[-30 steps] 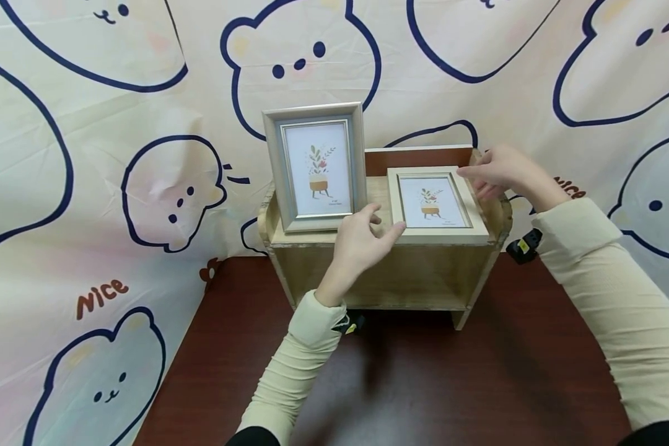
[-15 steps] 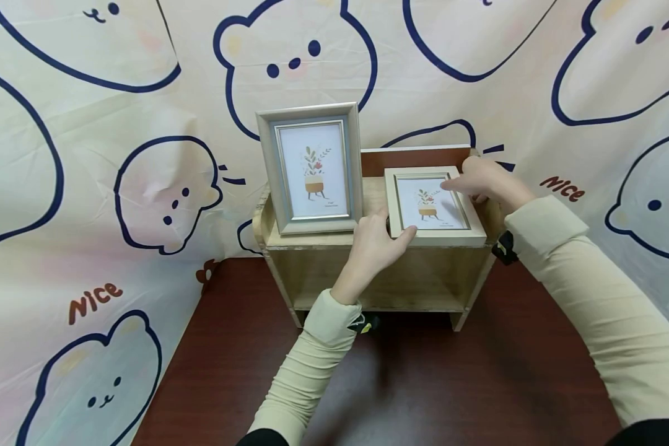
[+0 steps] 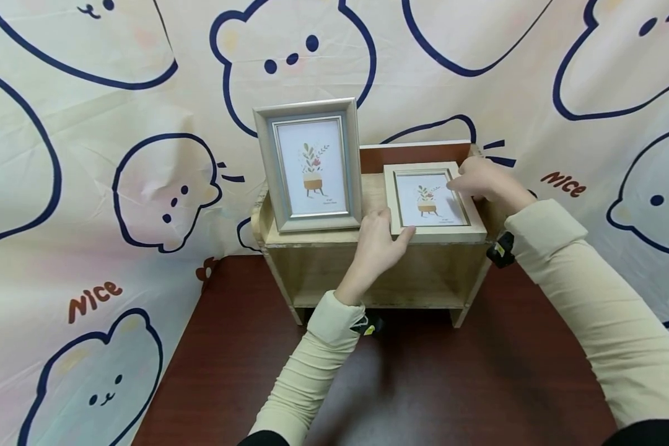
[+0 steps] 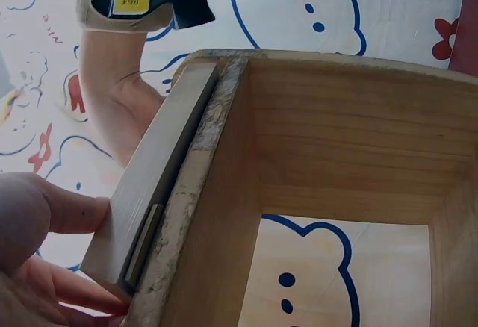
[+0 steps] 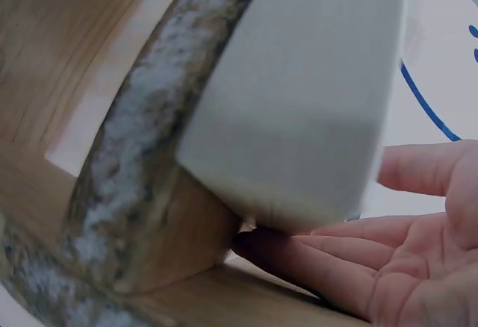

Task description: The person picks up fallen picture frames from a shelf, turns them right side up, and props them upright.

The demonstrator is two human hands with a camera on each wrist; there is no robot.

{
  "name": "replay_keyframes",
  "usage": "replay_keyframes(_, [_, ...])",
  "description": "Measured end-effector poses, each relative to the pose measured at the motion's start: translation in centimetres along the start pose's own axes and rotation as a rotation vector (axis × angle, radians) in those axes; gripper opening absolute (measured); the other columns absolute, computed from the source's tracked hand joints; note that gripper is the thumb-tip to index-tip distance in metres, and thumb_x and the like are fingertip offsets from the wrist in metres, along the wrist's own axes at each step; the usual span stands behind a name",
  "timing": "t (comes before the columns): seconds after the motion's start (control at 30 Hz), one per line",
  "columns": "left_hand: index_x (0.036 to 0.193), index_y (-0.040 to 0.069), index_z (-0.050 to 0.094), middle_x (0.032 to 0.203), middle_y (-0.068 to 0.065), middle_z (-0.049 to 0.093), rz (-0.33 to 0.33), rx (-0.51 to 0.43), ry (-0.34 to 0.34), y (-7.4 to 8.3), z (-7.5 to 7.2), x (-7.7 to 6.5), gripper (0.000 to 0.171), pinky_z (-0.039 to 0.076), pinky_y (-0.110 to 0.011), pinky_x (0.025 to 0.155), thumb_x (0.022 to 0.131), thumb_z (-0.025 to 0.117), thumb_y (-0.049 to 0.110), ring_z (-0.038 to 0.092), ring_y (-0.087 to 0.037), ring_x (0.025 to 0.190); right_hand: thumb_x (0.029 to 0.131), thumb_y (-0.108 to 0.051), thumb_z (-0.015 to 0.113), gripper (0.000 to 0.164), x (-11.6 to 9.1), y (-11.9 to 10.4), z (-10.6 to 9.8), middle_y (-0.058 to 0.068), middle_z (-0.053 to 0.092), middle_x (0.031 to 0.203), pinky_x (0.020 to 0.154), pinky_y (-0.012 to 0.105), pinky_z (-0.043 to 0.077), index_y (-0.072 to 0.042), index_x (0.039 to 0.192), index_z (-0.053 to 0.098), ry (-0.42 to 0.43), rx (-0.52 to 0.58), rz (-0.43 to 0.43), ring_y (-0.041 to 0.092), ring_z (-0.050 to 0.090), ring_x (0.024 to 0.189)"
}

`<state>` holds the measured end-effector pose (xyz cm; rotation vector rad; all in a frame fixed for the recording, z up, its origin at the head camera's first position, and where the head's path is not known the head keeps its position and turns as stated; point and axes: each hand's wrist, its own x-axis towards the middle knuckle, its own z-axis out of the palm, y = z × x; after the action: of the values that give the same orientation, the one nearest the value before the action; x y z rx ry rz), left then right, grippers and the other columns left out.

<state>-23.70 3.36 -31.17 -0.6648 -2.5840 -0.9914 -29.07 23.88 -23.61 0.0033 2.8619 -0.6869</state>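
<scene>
A small cream picture frame (image 3: 396,201) with a potted-plant print lies face up on the wooden shelf unit (image 3: 290,238). My left hand (image 3: 376,248) grips its near left corner, thumb at the front edge and fingers along the left side. The left wrist view shows that thumb (image 4: 75,211) against the frame's edge. My right hand (image 3: 487,179) holds the right side, its thumb over the top face. From the right wrist view, fingers (image 5: 336,263) reach to the frame's lower edge. A larger silver-grey picture frame (image 3: 352,161) stands upright on the left of the shelf top.
The shelf unit has raised side panels and a reddish-brown back strip (image 3: 424,155). Beneath it spreads a dark red-brown table (image 3: 228,334). A cloth backdrop (image 3: 451,37) with cartoon bears hangs behind and to the left.
Both hands have come onto the small frame. The left moved slightly right to its near corner; the right moved left and curled over its right side. The frame has hardly moved.
</scene>
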Motion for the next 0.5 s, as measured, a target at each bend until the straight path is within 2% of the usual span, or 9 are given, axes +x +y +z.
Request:
replay_keyframes(0.07, [0.100, -0.004, 0.060, 0.104, -0.017, 0.059, -0.024, -0.007, -0.012, 0.06, 0.12, -0.16, 0.031, 0.040, -0.033, 0.084, 0.085, 0.061, 0.024, 0.051, -0.028, 0.099, 0.089, -0.021, 0.050, 0.032, -0.01, -0.01, 0.02, -0.001, 0.030, 0.051, 0.046, 0.025, 0.033, -0.005, 0.064, 0.038, 0.003, 0.027, 0.015, 0.013, 0.036, 0.047])
replay_keyframes(0.1, [0.105, -0.005, 0.059, 0.108, -0.019, 0.057, -0.031, -0.005, -0.016, 0.10, 0.16, -0.23, 0.035, 0.039, -0.034, 0.087, 0.086, 0.061, 0.024, 0.050, -0.029, 0.102, 0.089, -0.020, 0.049, 0.030, -0.05, -0.04, 0.01, 0.001, 0.034, 0.055, 0.047, 0.025, 0.033, -0.003, 0.066, 0.042, 0.005, 0.035, 0.021, 0.014, 0.038, 0.049])
replay_keyframes(0.13, [0.109, -0.007, 0.057, 0.111, -0.020, 0.056, -0.038, 0.005, -0.018, 0.12, 0.18, -0.29, 0.039, 0.038, -0.035, 0.090, 0.086, 0.061, 0.025, 0.048, -0.030, 0.105, 0.090, -0.019, 0.049, 0.027, -0.09, -0.08, -0.01, 0.006, 0.041, 0.061, 0.048, 0.025, 0.036, 0.001, 0.072, 0.049, 0.007, 0.045, 0.024, 0.016, 0.041, 0.053])
replay_keyframes(0.2, [0.114, -0.010, 0.054, 0.114, -0.022, 0.054, -0.041, 0.006, -0.014, 0.19, 0.21, -0.39, 0.044, 0.037, -0.036, 0.092, 0.087, 0.061, 0.024, 0.047, -0.032, 0.107, 0.090, -0.018, 0.048, 0.029, -0.15, -0.09, -0.10, 0.017, 0.053, 0.082, 0.052, 0.024, 0.041, 0.009, 0.093, 0.058, 0.011, 0.056, 0.019, 0.019, 0.047, 0.065])
replay_keyframes(0.3, [0.116, -0.010, 0.052, 0.114, -0.022, 0.053, -0.039, 0.000, -0.002, 0.27, 0.32, -0.48, 0.046, 0.036, -0.036, 0.092, 0.087, 0.061, 0.024, 0.046, -0.031, 0.106, 0.090, -0.017, 0.046, 0.044, -0.29, -0.07, -0.28, 0.027, 0.046, 0.117, 0.057, 0.024, 0.043, 0.013, 0.122, 0.048, 0.008, 0.066, 0.023, 0.021, 0.049, 0.070])
replay_keyframes(0.33, [0.117, -0.010, 0.051, 0.115, -0.022, 0.052, -0.039, -0.003, 0.002, 0.29, 0.36, -0.52, 0.047, 0.036, -0.035, 0.092, 0.087, 0.061, 0.024, 0.045, -0.031, 0.107, 0.090, -0.016, 0.046, 0.048, -0.33, -0.05, -0.32, 0.029, 0.043, 0.123, 0.060, 0.025, 0.046, 0.014, 0.128, 0.042, 0.006, 0.078, 0.020, 0.022, 0.050, 0.074])
replay_keyframes(0.43, [0.121, -0.011, 0.048, 0.118, -0.022, 0.050, -0.046, -0.026, 0.012, 0.36, 0.48, -0.68, 0.050, 0.036, -0.035, 0.094, 0.086, 0.061, 0.022, 0.045, -0.030, 0.109, 0.092, -0.017, 0.045, 0.051, -0.55, 0.05, -0.35, 0.029, 0.039, 0.131, 0.073, 0.034, 0.049, 0.012, 0.133, 0.036, 0.000, 0.115, 0.028, 0.028, 0.054, 0.085])
replay_keyframes(0.5, [0.123, -0.011, 0.046, 0.119, -0.023, 0.049, -0.047, -0.037, 0.020, 0.35, 0.63, -0.80, 0.052, 0.037, -0.035, 0.094, 0.086, 0.061, 0.022, 0.045, -0.030, 0.110, 0.093, -0.017, 0.044, 0.053, -0.75, 0.20, -0.33, 0.029, 0.031, 0.137, 0.085, 0.041, 0.047, 0.011, 0.136, 0.030, -0.003, 0.145, 0.020, 0.036, 0.049, 0.106])
